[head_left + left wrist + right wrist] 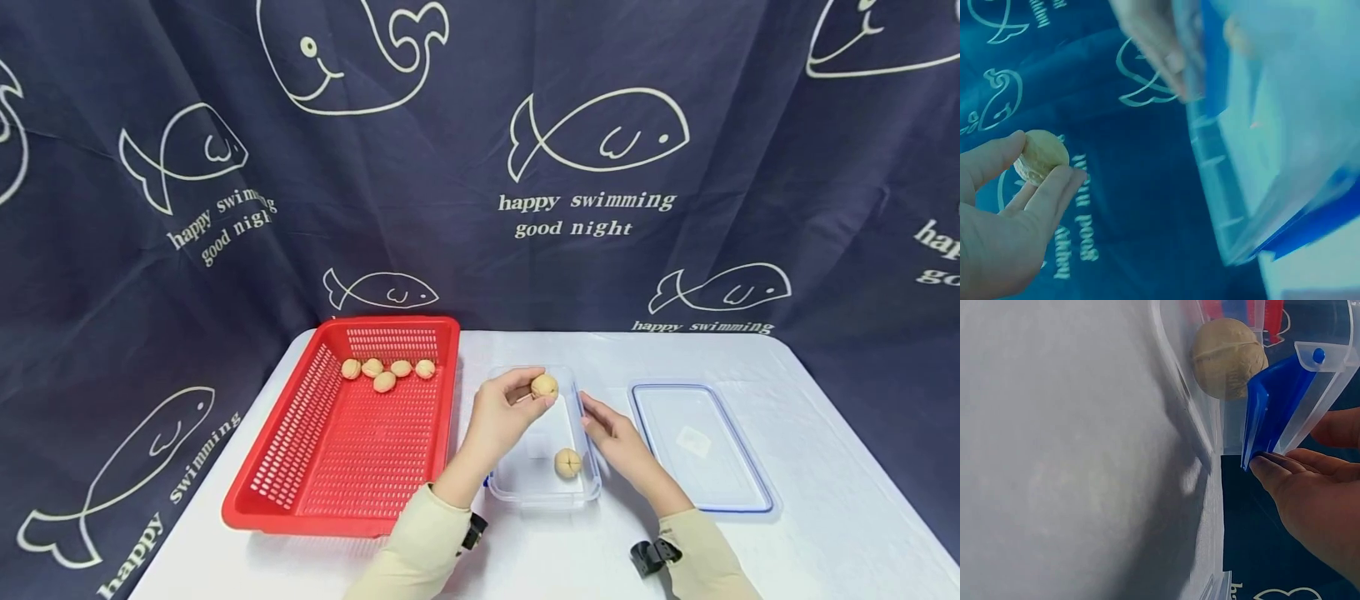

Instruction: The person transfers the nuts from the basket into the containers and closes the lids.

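My left hand [504, 417] pinches a walnut [544, 386] between thumb and fingertips, over the far part of a clear plastic container [525, 497]. In the left wrist view that walnut [1042, 156] shows pale and rounded at the fingertips. One more walnut [567, 462] lies inside the container, near its front right corner. Against the container's right side rests my right hand [618, 442], its fingers fairly straight. The right wrist view has these fingertips [1266, 467] touching the lower end of a blue side latch [1275, 403], which hangs folded down.
A red perforated basket [341, 527] stands on the left, with several walnuts [385, 382] grouped toward its far end. To the right lies a clear lid [697, 450] with a blue seal, flat on the white tabletop [817, 492]. A dark printed curtain [480, 250] hangs behind.
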